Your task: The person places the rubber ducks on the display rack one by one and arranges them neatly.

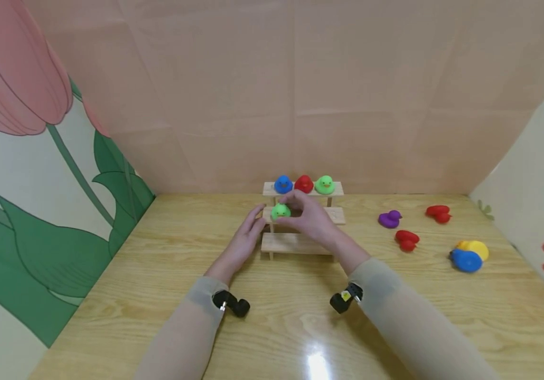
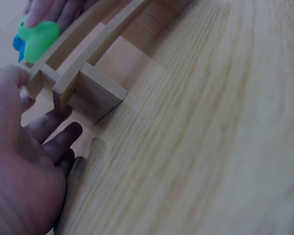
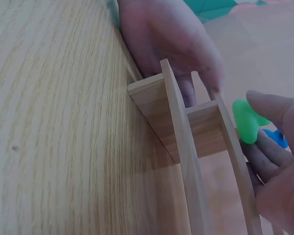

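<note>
A small wooden three-tier stand (image 1: 291, 243) is on the table in the head view. My right hand (image 1: 311, 215) pinches a light green rubber duck (image 1: 280, 211) at the left end of its middle shelf. In the right wrist view, the thumb (image 3: 269, 105) lies over this duck, with the other fingers beneath it. My left hand (image 1: 243, 240) is at the stand's left end, fingers extended beside the shelf ends, as the left wrist view shows. Along the top shelf sit a blue duck (image 1: 283, 184), a red duck (image 1: 304, 184) and another green duck (image 1: 325, 184).
To the right on the wooden table (image 1: 181, 237) lie a purple duck (image 1: 389, 219), a red duck (image 1: 407, 240) and another red one (image 1: 438, 213). Farther right, a blue duck (image 1: 466, 260) overlaps a yellow duck (image 1: 479, 249). A pinkish backdrop (image 1: 234, 105) rises behind the stand.
</note>
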The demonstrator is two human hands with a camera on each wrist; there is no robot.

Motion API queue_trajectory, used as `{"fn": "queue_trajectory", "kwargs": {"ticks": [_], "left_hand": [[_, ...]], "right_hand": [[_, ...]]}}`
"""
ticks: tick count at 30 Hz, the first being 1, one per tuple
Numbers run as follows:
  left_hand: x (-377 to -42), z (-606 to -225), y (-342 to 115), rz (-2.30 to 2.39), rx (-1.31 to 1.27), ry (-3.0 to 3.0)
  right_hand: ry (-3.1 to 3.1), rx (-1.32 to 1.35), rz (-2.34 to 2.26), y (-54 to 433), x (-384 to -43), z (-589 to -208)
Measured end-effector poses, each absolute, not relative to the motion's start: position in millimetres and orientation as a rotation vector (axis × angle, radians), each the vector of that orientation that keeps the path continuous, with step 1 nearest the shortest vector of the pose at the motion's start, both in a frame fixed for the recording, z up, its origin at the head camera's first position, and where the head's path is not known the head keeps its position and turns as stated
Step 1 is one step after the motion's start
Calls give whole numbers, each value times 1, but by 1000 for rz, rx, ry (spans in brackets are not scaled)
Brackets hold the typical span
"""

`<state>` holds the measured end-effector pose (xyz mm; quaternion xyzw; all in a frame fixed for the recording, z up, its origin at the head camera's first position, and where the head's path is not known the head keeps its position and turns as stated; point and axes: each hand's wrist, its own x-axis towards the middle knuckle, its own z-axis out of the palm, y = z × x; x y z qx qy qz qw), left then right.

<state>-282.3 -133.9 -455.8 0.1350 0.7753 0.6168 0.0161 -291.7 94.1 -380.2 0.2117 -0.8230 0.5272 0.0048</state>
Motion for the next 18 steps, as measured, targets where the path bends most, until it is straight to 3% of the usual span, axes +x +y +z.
{"fn": "queue_trajectory", "kwargs": {"ticks": [18], "left_hand": [[-285,-456,-134,1939,424,2385]], "right_hand": [[-2649,643,1535,90,-295,-378]]}}
